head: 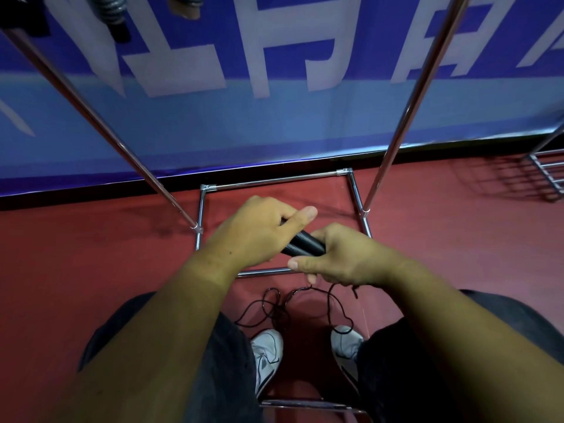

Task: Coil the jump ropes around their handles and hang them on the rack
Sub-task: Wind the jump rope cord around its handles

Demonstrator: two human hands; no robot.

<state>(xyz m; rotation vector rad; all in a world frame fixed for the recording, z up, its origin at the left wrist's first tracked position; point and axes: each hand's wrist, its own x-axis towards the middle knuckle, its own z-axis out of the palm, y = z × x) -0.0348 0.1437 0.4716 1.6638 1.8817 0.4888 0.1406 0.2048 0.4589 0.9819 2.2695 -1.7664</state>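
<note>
Both my hands hold the black jump rope handles (303,245) together in front of me, above the rack's base. My left hand (259,230) grips their far end, thumb stretched over the top. My right hand (345,257) wraps around the near end. The thin black rope (277,309) hangs down from under my right hand and lies in loose tangled loops on the red floor between my shoes. The chrome rack (406,111) rises in two slanted poles left and right of my hands. At the top left edge, a coiled grey rope (110,7) hangs.
The rack's rectangular chrome base frame (274,180) lies on the red floor against a blue banner wall (274,87). A wire shelf (546,172) sits at the far right. My white shoes (267,355) stand near another chrome bar (305,404) at the bottom.
</note>
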